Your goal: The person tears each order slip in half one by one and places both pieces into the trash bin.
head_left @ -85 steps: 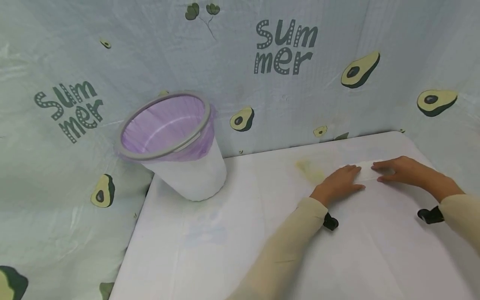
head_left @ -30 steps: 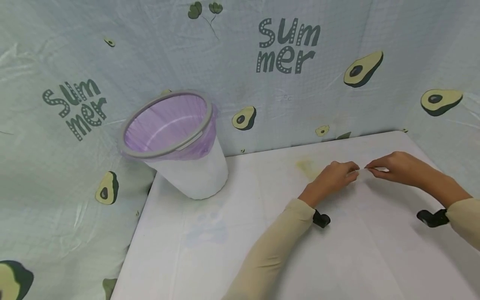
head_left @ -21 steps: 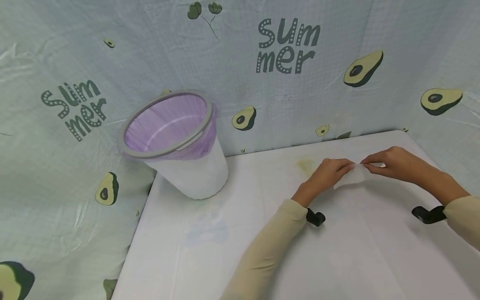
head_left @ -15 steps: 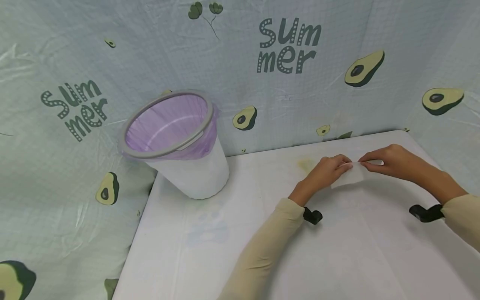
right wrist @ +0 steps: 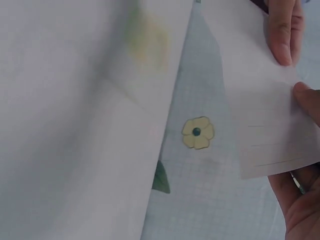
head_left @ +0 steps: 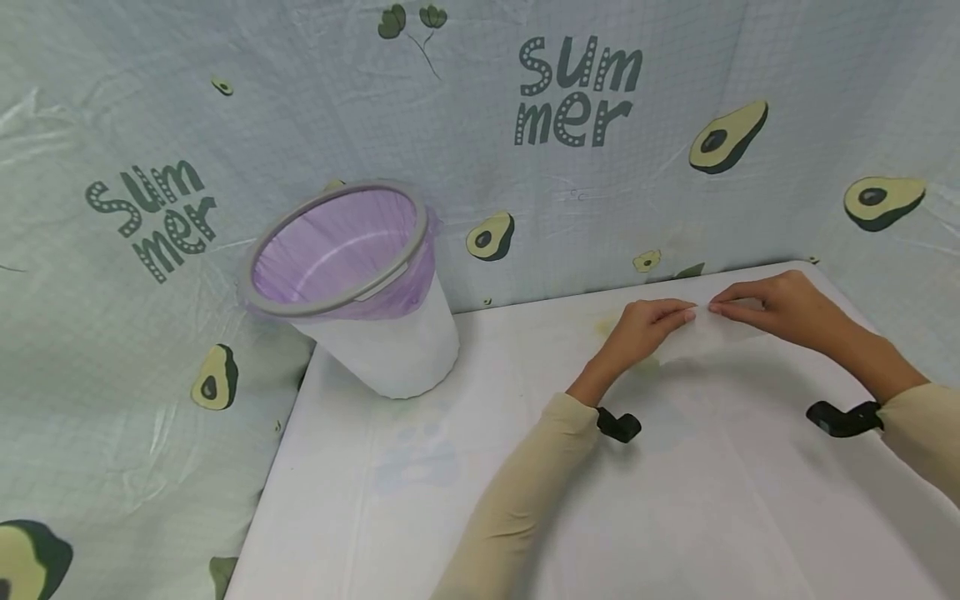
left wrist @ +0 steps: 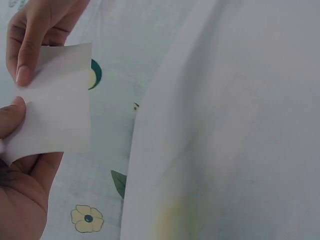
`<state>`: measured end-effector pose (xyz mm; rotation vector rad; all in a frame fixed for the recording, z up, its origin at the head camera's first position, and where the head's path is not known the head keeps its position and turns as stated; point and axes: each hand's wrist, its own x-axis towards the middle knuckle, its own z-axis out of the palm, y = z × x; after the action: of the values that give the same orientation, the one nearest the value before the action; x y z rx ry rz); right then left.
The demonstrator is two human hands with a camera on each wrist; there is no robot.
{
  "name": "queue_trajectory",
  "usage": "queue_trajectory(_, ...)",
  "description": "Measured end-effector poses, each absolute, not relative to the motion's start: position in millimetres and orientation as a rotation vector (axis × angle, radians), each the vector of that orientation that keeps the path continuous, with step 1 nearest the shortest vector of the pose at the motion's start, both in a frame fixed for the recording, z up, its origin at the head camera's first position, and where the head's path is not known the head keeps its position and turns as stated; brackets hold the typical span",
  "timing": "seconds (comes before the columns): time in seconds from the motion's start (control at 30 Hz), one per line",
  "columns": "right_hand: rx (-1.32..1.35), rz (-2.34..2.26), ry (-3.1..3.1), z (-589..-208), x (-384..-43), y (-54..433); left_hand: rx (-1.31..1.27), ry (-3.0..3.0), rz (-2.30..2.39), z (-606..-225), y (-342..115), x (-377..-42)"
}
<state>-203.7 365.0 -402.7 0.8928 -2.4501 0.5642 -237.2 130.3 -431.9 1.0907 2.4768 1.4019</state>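
Note:
A small sheet of white paper (head_left: 703, 325) is held up above the far right part of the white table, pinched at its upper edge by both hands. My left hand (head_left: 639, 332) grips it between thumb and fingers, and my right hand (head_left: 787, 307) does the same close beside it. The left wrist view shows a blank face of the paper (left wrist: 60, 107), with thumbs nearly meeting. Seen from the right wrist, the other face of the paper (right wrist: 265, 120) carries a few thin printed lines.
A white bin (head_left: 390, 358) with a grey rim and a purple liner stands at the table's back left. An avocado-patterned sheet (head_left: 570, 192) hangs behind and beside the white-covered table (head_left: 450, 517). A yellow-green stain (head_left: 603, 325) marks the cloth near the left hand.
Both hands first lay over the paper on the table. They have since pinched it and lifted it, drifting up and slightly left in the head view. The bin has stayed put.

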Motion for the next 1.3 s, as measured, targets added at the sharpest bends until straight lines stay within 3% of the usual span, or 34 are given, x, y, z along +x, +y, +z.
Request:
queue_trajectory(0.33, 0.776, 0.653, -2.512, -383.6, -197.6, 356.6, 0.804, 2.300, 1.850, -421.8, 128.9, -237.1)
queue_trajectory(1.3, 0.888, 0.651, -2.472, -374.6, -194.9, 351.7, 0.841, 2.313, 1.832, -412.6, 131.2, -236.3)
